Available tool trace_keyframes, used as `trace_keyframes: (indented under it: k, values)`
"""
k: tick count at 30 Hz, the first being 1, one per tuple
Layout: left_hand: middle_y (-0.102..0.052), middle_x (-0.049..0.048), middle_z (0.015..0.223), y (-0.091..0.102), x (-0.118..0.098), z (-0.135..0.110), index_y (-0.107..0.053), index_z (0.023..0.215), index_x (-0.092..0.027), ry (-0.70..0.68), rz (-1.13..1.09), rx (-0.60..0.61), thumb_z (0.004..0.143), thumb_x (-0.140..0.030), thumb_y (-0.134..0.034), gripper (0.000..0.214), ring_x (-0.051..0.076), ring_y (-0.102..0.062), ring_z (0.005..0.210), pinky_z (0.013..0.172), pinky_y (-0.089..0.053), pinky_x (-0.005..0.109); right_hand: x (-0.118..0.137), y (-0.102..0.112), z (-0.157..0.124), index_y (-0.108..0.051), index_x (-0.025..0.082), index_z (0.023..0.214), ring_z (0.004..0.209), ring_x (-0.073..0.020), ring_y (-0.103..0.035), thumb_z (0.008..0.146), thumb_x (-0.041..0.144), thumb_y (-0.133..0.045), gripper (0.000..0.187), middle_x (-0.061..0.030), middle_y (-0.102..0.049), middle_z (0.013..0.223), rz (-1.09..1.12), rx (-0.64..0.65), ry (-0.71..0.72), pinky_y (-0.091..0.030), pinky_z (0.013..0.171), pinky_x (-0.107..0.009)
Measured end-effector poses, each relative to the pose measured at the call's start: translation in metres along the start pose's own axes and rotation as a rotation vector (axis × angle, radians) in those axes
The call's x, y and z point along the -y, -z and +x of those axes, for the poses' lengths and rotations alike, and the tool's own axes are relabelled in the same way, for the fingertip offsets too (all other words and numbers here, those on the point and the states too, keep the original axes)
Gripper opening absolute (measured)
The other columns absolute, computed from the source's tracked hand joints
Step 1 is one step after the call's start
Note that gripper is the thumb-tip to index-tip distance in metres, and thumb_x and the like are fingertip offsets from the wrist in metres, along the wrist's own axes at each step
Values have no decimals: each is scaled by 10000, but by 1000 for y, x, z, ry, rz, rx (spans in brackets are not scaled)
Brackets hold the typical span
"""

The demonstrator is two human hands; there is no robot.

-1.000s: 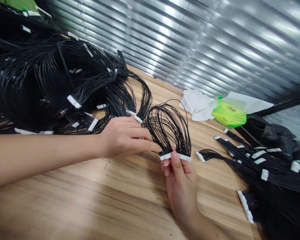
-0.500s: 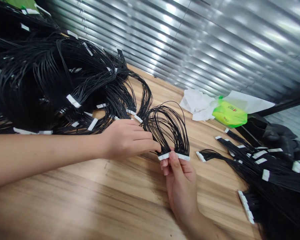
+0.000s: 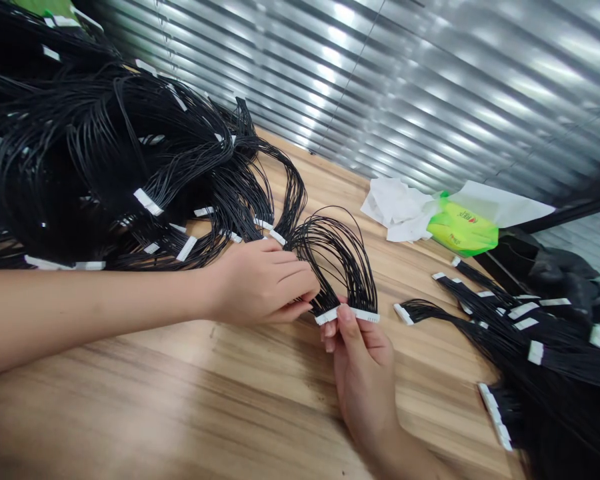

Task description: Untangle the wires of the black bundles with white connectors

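My right hand (image 3: 364, 370) pinches a long white connector (image 3: 367, 315) between thumb and fingers, from below. Thin black wires (image 3: 359, 273) rise from it and bend over in a loop towards the left. My left hand (image 3: 270, 283) is closed at the left end of this connector, with thumb and index finger pressed together on some of the wires; exactly how many they hold is hidden. Just beyond the left hand, another small white connector (image 3: 277, 237) lies at the end of a black bundle.
A large heap of black wire harnesses (image 3: 105, 147) covers the left of the wooden table (image 3: 190, 400). More harnesses (image 3: 560, 393) lie at the right. Behind them are white tissues (image 3: 397, 208), a green-yellow packet (image 3: 463, 228) and a corrugated metal wall (image 3: 380, 87).
My left hand's index finger, stretched along the connector before, has curled in to meet the thumb at the wires. The right hand keeps its grip on the connector.
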State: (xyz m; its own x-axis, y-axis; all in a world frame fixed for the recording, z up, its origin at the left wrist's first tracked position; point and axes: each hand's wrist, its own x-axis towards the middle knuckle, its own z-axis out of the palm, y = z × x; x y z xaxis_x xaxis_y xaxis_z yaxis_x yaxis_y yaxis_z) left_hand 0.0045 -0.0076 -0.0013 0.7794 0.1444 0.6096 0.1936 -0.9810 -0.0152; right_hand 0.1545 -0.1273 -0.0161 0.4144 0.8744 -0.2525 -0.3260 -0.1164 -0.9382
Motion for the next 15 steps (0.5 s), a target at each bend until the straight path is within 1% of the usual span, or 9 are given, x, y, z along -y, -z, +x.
trace_keyframes:
  k: [2,3,5,7,9,12,14,15]
  values:
    - [-591,-29,651,2,4,0,-511,666,-191,-19,13,-27,918,-316,-456,286,117,-484,596,676,-360,294,2,-1,1,-631,189,710,502,-96,-414,712,457,-749,294,43,-526,554,59,-15,-9,-346,496,-249]
    - [-572,-27,626,4,6,-1,-475,611,-188,-2,-14,-47,917,-362,-467,353,119,-466,593,691,-358,304,4,-1,2,-611,194,684,494,-89,-396,708,448,-755,294,53,-506,549,103,-20,-19,-338,494,-244]
    - [-519,-28,553,7,11,-2,-383,527,-170,84,-135,-101,920,-461,-469,496,117,-438,580,708,-348,319,7,-1,4,-576,202,643,481,-79,-357,704,411,-769,291,72,-457,534,211,-15,-44,-336,502,-236]
    - [-462,-30,494,11,14,-4,-344,506,-161,195,-284,-156,931,-516,-423,560,112,-415,554,720,-339,335,10,-1,7,-549,203,609,487,-77,-335,707,374,-776,301,81,-417,532,321,13,-83,-362,534,-238]
    - [-441,-25,494,13,16,-4,-376,528,-169,277,-395,-210,956,-492,-359,537,117,-403,551,730,-332,349,11,-1,8,-530,203,587,494,-80,-322,717,358,-771,314,84,-387,540,414,62,-129,-397,580,-252]
    - [-459,-7,553,13,16,-4,-444,592,-176,382,-516,-272,966,-353,-316,433,139,-429,619,773,-324,354,11,0,8,-524,213,586,490,-86,-324,756,374,-736,316,88,-350,540,507,156,-187,-430,633,-284]
    - [-460,-2,582,9,16,-4,-452,610,-174,479,-634,-284,941,-268,-311,372,145,-435,655,767,-323,333,11,1,6,-528,219,585,490,-89,-338,765,386,-726,316,89,-343,530,539,205,-195,-439,647,-296]
    - [-457,1,602,7,15,-3,-449,619,-172,538,-720,-274,923,-238,-308,342,144,-428,660,736,-326,315,11,1,5,-533,220,587,492,-89,-345,763,387,-729,312,89,-352,528,550,220,-195,-441,648,-297]
